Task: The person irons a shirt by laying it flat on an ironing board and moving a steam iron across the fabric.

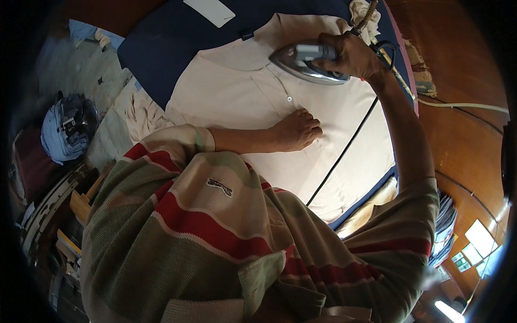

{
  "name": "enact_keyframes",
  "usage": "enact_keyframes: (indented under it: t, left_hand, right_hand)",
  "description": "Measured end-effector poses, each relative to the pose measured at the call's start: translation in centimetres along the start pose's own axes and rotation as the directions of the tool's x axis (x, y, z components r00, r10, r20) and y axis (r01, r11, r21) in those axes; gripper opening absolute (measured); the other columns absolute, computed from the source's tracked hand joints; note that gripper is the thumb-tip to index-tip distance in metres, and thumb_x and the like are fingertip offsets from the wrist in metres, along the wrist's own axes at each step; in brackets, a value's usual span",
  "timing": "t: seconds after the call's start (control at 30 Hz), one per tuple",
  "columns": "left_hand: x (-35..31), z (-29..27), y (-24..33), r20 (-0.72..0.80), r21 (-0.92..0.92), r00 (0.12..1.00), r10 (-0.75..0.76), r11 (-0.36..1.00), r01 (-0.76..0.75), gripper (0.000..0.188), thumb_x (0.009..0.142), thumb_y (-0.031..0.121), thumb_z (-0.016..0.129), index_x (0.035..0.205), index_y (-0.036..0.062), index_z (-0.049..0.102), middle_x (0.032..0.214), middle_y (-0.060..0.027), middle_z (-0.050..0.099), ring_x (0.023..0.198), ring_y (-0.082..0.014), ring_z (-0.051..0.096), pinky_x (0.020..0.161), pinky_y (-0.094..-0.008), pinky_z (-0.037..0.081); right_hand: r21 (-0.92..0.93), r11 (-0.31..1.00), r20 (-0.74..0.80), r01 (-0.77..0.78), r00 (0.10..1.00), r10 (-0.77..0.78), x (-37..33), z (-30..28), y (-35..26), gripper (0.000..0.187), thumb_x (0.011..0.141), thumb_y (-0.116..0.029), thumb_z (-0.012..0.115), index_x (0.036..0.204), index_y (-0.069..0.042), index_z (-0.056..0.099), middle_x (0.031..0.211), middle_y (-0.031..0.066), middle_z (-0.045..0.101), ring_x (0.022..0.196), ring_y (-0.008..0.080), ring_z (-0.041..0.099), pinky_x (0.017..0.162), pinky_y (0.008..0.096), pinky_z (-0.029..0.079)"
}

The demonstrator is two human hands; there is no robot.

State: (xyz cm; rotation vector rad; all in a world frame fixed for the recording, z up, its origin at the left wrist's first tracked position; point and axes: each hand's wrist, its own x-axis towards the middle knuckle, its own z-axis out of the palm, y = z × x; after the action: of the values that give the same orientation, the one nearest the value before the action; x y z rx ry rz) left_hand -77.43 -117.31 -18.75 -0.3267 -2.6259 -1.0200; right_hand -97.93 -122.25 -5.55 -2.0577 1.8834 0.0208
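A pale cream shirt with a buttoned placket lies spread on a dark blue cloth. Near its collar, on the right, a clothes iron rests against the fabric. My right hand is wrapped round the iron's handle. Its black cord runs down across the shirt. My left hand lies on the shirt front below a white button, fingers curled in and pressed together. Whether those fingers pinch any cloth is hidden.
A white card-like piece lies on the blue cloth at the far edge. Crumpled cream cloth sits left of the shirt. Further left is a bundle of light blue clothes. A brown wooden surface borders the right side, crossed by a pale cable.
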Motion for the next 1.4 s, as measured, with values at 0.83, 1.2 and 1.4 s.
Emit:
enact_keyframes:
  t: [0.83,1.2,1.4]
  left_hand:
    - [1.9,-9.9,-10.1,0.068,0.704,0.977,-0.203,0.703,0.097,0.056,0.093,0.048,0.034,0.142,0.0222,0.025,0.148,-0.0002,0.023,0.136,-0.0183,0.019,0.104,-0.0462,0.02]
    - [-0.1,-8.6,-13.2,0.189,0.715,0.958,-0.216,0.698,0.017,0.056,0.094,0.049,0.029,0.143,0.023,0.022,0.149,0.0016,0.019,0.137,-0.015,0.016,0.106,-0.0458,0.016]
    - [0.2,-8.6,-13.6,0.193,0.704,0.966,-0.173,0.71,-0.013,0.055,0.094,0.049,0.028,0.143,0.0258,0.02,0.149,0.0015,0.018,0.137,-0.0152,0.016,0.106,-0.0467,0.015]
  right_hand:
    - [0.65,0.329,-0.012,-0.685,0.424,0.906,-26.1,7.4,-14.4,0.045,0.075,-0.037,0.071,0.092,0.002,0.058,0.069,0.0127,0.06,0.064,0.0173,0.058,0.061,0.0318,0.047]
    - [0.478,0.495,-0.014,-0.726,0.557,0.83,-20.6,8.9,-16.5,0.049,0.073,-0.043,0.067,0.098,-0.002,0.058,0.076,0.0231,0.063,0.073,0.0364,0.063,0.068,0.0409,0.049]
    - [0.626,0.354,-0.024,-0.695,0.436,0.9,-18.8,8.6,-13.2,0.048,0.073,-0.041,0.068,0.097,-0.001,0.058,0.076,0.0201,0.065,0.072,0.0326,0.066,0.071,0.0398,0.05]
